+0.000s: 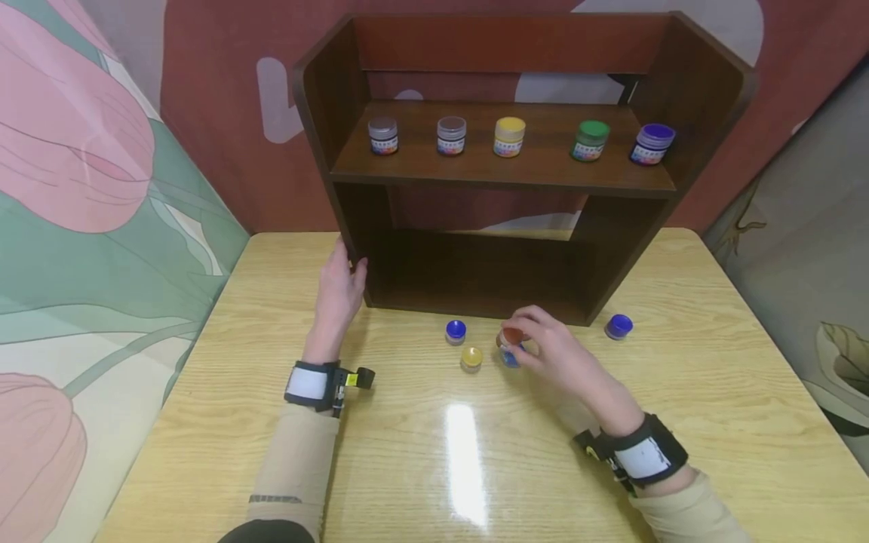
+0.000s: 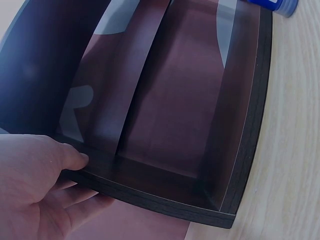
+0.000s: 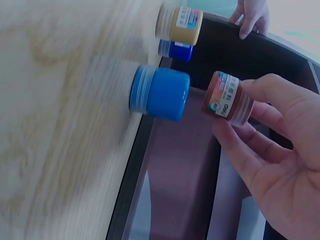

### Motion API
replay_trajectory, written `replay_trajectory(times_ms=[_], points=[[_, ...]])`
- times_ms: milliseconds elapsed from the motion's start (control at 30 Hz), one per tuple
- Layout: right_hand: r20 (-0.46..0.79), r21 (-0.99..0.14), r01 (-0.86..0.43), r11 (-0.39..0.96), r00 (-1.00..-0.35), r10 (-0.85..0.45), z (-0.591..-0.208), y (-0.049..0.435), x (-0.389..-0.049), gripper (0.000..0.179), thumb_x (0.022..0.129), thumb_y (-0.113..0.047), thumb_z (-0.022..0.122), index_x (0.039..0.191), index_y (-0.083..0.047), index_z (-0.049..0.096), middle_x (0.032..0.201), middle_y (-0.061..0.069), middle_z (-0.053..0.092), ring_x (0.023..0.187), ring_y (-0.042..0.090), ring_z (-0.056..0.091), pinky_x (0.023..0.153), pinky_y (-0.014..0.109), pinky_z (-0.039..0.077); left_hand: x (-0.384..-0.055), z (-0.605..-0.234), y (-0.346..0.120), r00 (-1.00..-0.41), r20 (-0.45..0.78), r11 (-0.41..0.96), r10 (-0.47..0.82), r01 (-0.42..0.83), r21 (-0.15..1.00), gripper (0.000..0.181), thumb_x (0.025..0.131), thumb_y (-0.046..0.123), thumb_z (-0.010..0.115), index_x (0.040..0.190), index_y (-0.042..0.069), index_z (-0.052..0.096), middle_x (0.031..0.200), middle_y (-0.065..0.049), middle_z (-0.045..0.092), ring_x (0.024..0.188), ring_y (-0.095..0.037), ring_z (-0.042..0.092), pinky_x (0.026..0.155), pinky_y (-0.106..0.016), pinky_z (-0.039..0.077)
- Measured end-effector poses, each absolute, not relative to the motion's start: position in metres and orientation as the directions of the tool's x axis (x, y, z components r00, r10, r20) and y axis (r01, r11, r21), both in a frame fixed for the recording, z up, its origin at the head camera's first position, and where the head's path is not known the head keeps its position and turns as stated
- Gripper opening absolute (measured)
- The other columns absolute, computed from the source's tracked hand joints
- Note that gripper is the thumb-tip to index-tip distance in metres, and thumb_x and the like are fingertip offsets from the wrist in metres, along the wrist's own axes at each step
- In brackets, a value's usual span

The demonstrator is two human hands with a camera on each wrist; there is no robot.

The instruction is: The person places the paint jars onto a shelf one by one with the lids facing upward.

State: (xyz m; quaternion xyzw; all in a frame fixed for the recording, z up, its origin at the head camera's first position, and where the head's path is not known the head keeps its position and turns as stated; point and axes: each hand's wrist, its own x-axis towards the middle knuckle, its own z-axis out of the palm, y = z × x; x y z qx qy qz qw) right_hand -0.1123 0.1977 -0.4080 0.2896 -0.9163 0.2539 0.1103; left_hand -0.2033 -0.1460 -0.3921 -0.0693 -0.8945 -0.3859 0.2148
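Observation:
My right hand [image 1: 553,351] pinches a small brown paint jar [image 3: 225,100] between thumb and fingers. Its ridged clear lid points toward the palm in the right wrist view. Close beside it, a light blue paint jar [image 3: 162,92] stands on the table. A yellow jar [image 1: 471,360] and a dark blue jar [image 1: 455,332] sit farther left. On the far side, my left hand [image 1: 337,290] grips the left side panel of the dark brown wooden shelf [image 1: 353,249], its thumb over the front edge and fingers along the outside.
Several paint jars line the upper shelf board: two greyish-lidded ones, a yellow jar [image 1: 509,137], a green jar [image 1: 590,141] and a purple-blue jar [image 1: 652,145]. Another blue jar [image 1: 618,326] stands right of the shelf's foot on the wooden table [image 1: 400,452].

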Motion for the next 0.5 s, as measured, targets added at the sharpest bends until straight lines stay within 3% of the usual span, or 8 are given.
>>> replay_trajectory(times_ms=[500], points=[[0.391, -0.386, -0.514, 0.766, -0.843, -0.369, -0.405, 0.214, -0.128, 0.035, 0.083, -0.008, 0.080, 0.115, 0.001, 0.067, 0.114, 0.016, 0.068, 0.098, 0.029, 0.070, 0.086, 0.044, 0.063, -0.202, -0.391, -0.145, -0.892, 0.450, 0.677, -0.044, 0.305, 0.670, 0.040, 0.100, 0.006, 0.056, 0.136, -0.007, 0.045, 0.128, -0.030, 0.059, 0.121, -0.043, 0.061, 0.094, -0.052, 0.059]])
